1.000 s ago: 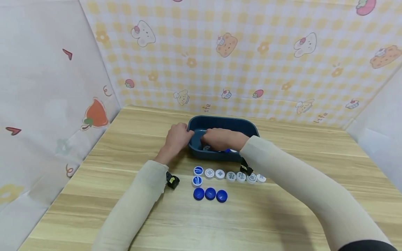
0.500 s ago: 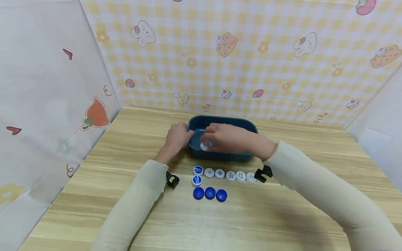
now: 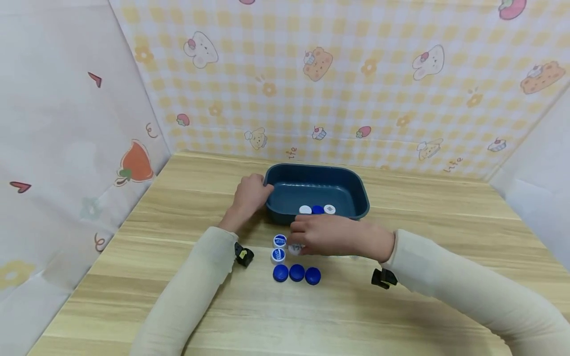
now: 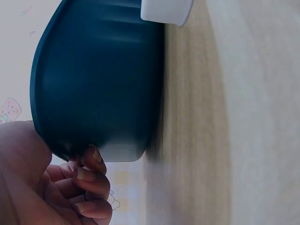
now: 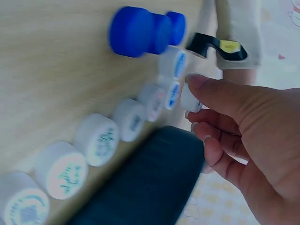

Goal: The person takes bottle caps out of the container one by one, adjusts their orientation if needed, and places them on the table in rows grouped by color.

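Note:
My left hand (image 3: pixel 248 198) grips the left end of a dark teal plastic bin (image 3: pixel 362 190), thumb at its rim and fingers curled against the outer wall. In front of the bin, my right hand (image 3: pixel 334 235) pinches a white bottle cap (image 5: pixel 190 99) between thumb and fingers, held above the table. Below it in the right wrist view runs a row of white caps (image 5: pixel 96 140) with printed tops, mostly hidden by the hand in the head view. Two white caps with blue print (image 3: pixel 278 255) and three plain blue caps (image 3: pixel 297 273) lie nearby.
Inside the bin, two white caps (image 3: pixel 329 209) and a blue cap (image 3: pixel 317 210) show near the front wall. The wooden table (image 3: pixel 401 316) meets a patterned cloth backdrop (image 3: pixel 338 99) behind the bin. White cloth (image 3: pixel 58 148) stands at the left.
My right hand came up out of the bin with a white cap and moved toward me, over the row of caps. The left hand stays at the bin's left end.

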Demonstrator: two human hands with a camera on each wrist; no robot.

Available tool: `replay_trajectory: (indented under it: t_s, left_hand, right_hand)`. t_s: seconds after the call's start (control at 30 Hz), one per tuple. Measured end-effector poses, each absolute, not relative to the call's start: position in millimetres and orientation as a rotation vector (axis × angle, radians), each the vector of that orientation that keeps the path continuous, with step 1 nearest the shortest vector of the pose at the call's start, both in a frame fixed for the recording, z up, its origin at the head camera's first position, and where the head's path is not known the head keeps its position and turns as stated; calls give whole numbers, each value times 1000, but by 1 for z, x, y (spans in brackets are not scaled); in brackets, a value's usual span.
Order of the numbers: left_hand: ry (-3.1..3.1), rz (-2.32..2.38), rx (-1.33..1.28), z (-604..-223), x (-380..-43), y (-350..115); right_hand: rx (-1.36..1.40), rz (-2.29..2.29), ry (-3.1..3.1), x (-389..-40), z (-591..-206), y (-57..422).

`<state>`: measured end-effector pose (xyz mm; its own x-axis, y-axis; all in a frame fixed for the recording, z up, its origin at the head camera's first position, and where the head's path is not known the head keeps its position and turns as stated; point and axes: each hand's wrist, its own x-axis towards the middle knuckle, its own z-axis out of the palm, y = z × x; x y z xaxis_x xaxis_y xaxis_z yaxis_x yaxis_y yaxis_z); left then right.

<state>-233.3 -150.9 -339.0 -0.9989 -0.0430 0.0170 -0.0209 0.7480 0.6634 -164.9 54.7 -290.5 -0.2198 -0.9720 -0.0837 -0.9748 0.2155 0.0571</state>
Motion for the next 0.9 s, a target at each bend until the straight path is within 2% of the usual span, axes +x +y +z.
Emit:
replay_trajectory:
  t_s: [0.9]
  left_hand:
    - [-2916,-1112,64,-340,-235,-151]
  right_hand:
    - [-2006,264,2320,-158,-310,50]
